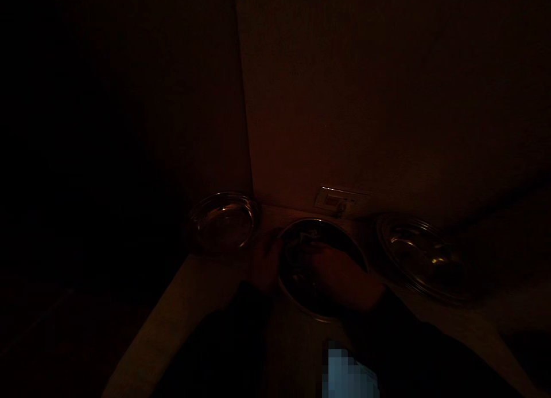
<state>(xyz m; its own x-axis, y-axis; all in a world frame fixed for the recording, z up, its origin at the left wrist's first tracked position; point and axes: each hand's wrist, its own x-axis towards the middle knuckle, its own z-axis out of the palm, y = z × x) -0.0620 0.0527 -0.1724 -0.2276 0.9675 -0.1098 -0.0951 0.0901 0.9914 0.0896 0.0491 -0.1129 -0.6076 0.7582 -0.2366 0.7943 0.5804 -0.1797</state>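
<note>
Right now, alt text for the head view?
In near-darkness, the right hand reaches into a bowl, left hand by its left rim; grip unclear. A shiny dish sits left, a shiny round piece right, a wall socket behind.

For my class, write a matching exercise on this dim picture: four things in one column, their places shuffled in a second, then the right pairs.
Things
1. Right hand
2. Left hand
3. Wall plate
4. Pale blue patch

Places
A. At the picture's bottom edge
B. Inside the middle bowl
C. Above the middle bowl in the picture
D. By the middle bowl's left rim

Pairs: 1-B, 2-D, 3-C, 4-A
</note>
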